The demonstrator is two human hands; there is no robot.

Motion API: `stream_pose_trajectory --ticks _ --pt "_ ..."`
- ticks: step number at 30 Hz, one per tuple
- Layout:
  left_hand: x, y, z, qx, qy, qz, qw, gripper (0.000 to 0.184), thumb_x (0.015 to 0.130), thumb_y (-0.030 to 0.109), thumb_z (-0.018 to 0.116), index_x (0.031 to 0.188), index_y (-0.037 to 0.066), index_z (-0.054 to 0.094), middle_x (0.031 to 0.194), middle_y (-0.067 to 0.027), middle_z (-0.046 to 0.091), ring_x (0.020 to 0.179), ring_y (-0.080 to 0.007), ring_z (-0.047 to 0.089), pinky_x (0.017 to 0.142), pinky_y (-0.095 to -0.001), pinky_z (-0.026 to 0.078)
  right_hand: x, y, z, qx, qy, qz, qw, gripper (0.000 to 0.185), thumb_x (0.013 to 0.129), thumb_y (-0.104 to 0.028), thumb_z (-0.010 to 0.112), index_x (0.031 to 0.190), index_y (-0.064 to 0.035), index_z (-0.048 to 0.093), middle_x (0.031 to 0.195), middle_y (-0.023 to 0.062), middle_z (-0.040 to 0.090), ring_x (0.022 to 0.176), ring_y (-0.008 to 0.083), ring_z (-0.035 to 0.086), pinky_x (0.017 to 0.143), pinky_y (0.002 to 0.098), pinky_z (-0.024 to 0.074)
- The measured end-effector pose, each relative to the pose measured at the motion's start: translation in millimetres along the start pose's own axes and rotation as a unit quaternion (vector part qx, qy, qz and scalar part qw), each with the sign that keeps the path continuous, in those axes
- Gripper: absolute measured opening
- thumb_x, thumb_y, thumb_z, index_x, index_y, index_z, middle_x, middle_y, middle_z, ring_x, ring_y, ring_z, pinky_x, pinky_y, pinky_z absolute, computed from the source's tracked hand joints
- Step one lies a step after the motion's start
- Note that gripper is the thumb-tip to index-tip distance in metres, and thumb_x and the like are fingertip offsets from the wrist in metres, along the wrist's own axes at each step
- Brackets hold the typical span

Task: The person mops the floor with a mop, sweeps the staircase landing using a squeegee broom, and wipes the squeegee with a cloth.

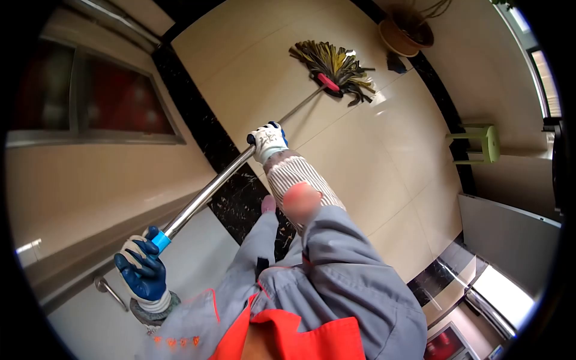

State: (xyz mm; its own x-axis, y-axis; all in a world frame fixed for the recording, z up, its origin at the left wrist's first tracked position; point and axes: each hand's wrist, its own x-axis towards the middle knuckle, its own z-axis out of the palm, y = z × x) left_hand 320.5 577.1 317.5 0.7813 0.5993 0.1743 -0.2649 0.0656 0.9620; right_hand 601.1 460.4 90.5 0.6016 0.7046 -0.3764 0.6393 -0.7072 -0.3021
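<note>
Curling over the blue end (161,241) of the mop (210,191), the fingers of the person's left hand (144,267) hold it low by the hip, though how tightly I cannot tell. The right hand (268,139) is clenched round the metal shaft farther along, the fingers wrapped about it. Both hands wear white gloves (150,287) with blue on the fingers; a striped cuff (297,174) covers the right forearm above the wrist.

From the left hand the mop's long axis runs in one straight slant, forward and across to the person's right, its far end down on the tiled floor (372,162). There a pink clamp (328,83) holds the dark and yellowish strands (324,55), fanned out flat, most of them spread away from the person.

Just beyond the strands, near the wall, sits a brown pot (407,36) with bare stems rising from it; a small dark thing (396,62) lies on the floor beside it. Farther to the right a green stool (487,143) stands by the wall, and nearer on that side is a grey panel (510,237). On the left run a black border (186,84) and a wide window (114,90), with a pale door (198,264) and its metal handle (111,293) close by the left hand.
</note>
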Motion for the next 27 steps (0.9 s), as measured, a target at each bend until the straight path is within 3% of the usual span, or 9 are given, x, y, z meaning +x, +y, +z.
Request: stream_pose_trajectory --ticks 3,6,7,11,13,14,18,25,27 --pt "3.3 16.9 -28.4 -0.030 -0.006 0.012 0.999 0.042 0.099 0.027 0.031 0.059 0.014 0.033 0.060 -0.0033 0.035 0.067 -0.0194 0.038 0.086 -0.0430 0.038 -28.8 -30.6 6.0 0.029 -0.011 0.009 0.999 0.018 0.072 -0.024 0.061 0.088 -0.0198 0.069 0.093 0.0059 0.068 0.100 0.0233 0.060 0.097 0.0361 0.0370" --pt "17.5 36.9 -43.8 -0.052 -0.059 0.012 0.997 0.042 0.099 0.028 0.032 0.059 0.014 0.034 0.059 -0.0021 0.035 0.064 -0.0184 0.036 0.076 -0.0374 0.036 -64.3 -44.3 17.4 0.053 0.059 0.010 0.997 0.016 0.065 -0.018 0.063 0.080 -0.0197 0.068 0.081 0.0069 0.066 0.087 0.0272 0.062 0.079 0.0380 0.0459" --pt "15.4 40.3 -51.5 -0.076 -0.065 0.010 0.995 0.043 0.099 0.029 0.032 0.059 0.014 0.034 0.060 -0.0019 0.036 0.065 -0.0183 0.036 0.077 -0.0379 0.036 -80.4 -46.6 20.8 0.073 0.048 0.019 0.996 0.015 0.071 -0.022 0.061 0.084 -0.0192 0.068 0.087 0.0065 0.067 0.092 0.0258 0.062 0.084 0.0374 0.0445" --pt "9.4 58.5 -49.8 -0.025 -0.144 0.021 0.989 0.043 0.100 0.030 0.030 0.060 0.015 0.039 0.059 -0.0015 0.041 0.064 -0.0187 0.042 0.068 -0.0393 0.041 -135.9 -54.2 45.6 0.087 0.050 0.028 0.995 0.014 0.069 -0.022 0.060 0.080 -0.0175 0.067 0.083 0.0088 0.067 0.085 0.0293 0.063 0.079 0.0397 0.0457" --pt "5.0 54.9 -57.1 -0.027 -0.169 0.013 0.985 0.045 0.100 0.031 0.031 0.059 0.015 0.040 0.058 -0.0020 0.043 0.062 -0.0190 0.045 0.071 -0.0408 0.045 -159.2 -60.2 65.1 0.093 0.047 0.064 0.993 0.013 0.070 -0.021 0.059 0.079 -0.0170 0.067 0.083 0.0097 0.067 0.084 0.0303 0.063 0.079 0.0401 0.0457" --pt "0.5 49.8 -62.2 -0.060 -0.134 0.002 0.989 0.045 0.097 0.031 0.040 0.057 0.013 0.047 0.058 -0.0073 0.052 0.062 -0.0232 0.054 0.069 -0.0460 0.051 -171.7 -58.4 79.0 0.116 0.092 0.058 0.987 0.013 0.070 -0.021 0.058 0.079 -0.0176 0.067 0.083 0.0096 0.067 0.083 0.0299 0.063 0.079 0.0397 0.0456" --pt "-17.0 43.3 -68.8 -0.087 -0.182 -0.039 0.979 0.046 0.098 0.029 0.038 0.058 0.010 0.050 0.059 -0.0098 0.054 0.061 -0.0238 0.055 0.069 -0.0459 0.051 -215.5 -63.7 116.1 0.111 0.093 0.093 0.985 0.014 0.068 -0.023 0.058 0.077 -0.0197 0.068 0.078 0.0085 0.067 0.078 0.0293 0.063 0.075 0.0398 0.0461" --pt "-9.3 36.2 -70.0 -0.074 -0.228 -0.019 0.971 0.045 0.099 0.030 0.036 0.058 0.013 0.045 0.058 -0.0044 0.050 0.061 -0.0193 0.051 0.069 -0.0423 0.050 -218.1 -66.3 123.0 0.114 0.232 0.092 0.962 0.017 0.064 -0.022 0.060 0.078 -0.0191 0.069 0.071 0.0072 0.065 0.072 0.0311 0.061 0.072 0.0422 0.0467" --pt "-10.9 35.9 -64.4 -0.069 -0.247 -0.025 0.966 0.045 0.099 0.031 0.035 0.060 0.014 0.045 0.059 -0.0037 0.050 0.062 -0.0187 0.051 0.072 -0.0420 0.050 -219.7 -62.0 114.8 0.143 0.159 0.131 0.968 0.011 0.066 -0.019 0.059 0.074 -0.0188 0.065 0.078 0.0091 0.066 0.077 0.0314 0.060 0.077 0.0423 0.0449"
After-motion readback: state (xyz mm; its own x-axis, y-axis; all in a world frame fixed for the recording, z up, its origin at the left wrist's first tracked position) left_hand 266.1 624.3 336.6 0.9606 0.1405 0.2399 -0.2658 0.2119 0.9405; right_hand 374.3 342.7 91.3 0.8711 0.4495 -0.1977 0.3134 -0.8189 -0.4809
